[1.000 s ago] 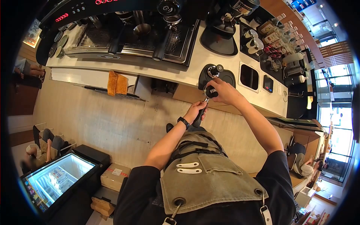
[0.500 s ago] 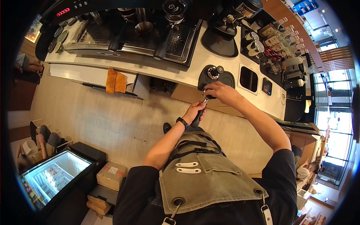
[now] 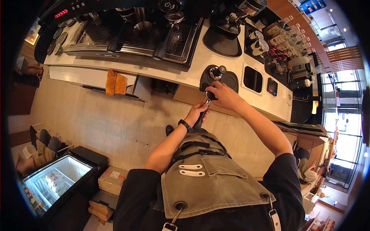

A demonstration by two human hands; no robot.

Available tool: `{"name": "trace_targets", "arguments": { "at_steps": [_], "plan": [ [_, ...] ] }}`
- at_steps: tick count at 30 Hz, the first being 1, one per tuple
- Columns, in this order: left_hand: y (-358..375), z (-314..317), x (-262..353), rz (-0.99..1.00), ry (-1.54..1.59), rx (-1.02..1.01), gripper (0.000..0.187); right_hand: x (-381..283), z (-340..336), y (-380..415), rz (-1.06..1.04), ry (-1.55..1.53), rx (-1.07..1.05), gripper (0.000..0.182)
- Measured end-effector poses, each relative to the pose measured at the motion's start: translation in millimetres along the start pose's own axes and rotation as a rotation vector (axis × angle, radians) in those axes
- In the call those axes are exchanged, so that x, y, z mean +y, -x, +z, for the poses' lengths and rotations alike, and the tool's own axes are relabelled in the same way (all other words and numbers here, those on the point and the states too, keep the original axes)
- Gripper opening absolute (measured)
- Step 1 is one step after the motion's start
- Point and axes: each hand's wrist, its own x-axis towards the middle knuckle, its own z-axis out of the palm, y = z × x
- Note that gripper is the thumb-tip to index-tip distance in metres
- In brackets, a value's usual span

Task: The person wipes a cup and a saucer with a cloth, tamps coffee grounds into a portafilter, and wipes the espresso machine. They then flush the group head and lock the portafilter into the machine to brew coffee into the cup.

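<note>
My left hand point(image 3: 197, 114) is closed around the black handle of a portafilter point(image 3: 198, 124), just in front of the counter edge. The metal head of the portafilter points away from me. My right hand point(image 3: 226, 96) curls over that head, thumb and fingers gripping its round rim. Whether a separate ring sits on the rim, and what lies inside, I cannot make out. Just beyond my right hand a tamper point(image 3: 217, 72) stands on a black tamping mat point(image 3: 230, 81).
An espresso machine point(image 3: 131, 54) fills the counter's back left, another portafilter point(image 3: 162, 48) in it. A grinder point(image 3: 227, 30) stands behind the mat. To the right are a recessed bin point(image 3: 253, 78), a small scale point(image 3: 272, 87) and bottles point(image 3: 283, 38). An orange cloth point(image 3: 115, 82) hangs below the counter.
The view has shifted slightly. Both hands stay on the portafilter; the right hand's fingers have moved a little around its rim, and more of the thumb shows.
</note>
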Motion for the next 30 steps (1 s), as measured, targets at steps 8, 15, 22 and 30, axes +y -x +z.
{"name": "trace_targets", "arguments": {
  "at_steps": [8, 15, 22, 30],
  "plan": [
    [2.5, 5.0, 1.5, -0.003, 0.016, 0.023, 0.025, 22.3, -39.0, 18.6, 0.009, -0.286, 0.154, 0.060],
    [3.9, 8.5, 3.6, 0.011, -0.003, 0.031, 0.030, 95.9, -26.4, 9.8, 0.244, -0.082, 0.094, 0.067],
    [2.8, 6.0, 0.0, 0.016, 0.012, 0.011, 0.031, 78.1, -60.9, -39.7, 0.264, -0.047, 0.104, 0.074],
    [3.3, 5.7, -2.5, 0.016, 0.028, 0.011, 0.028, 52.4, -64.4, -52.1, 0.124, 0.098, -0.034, 0.039]
  ]
}}
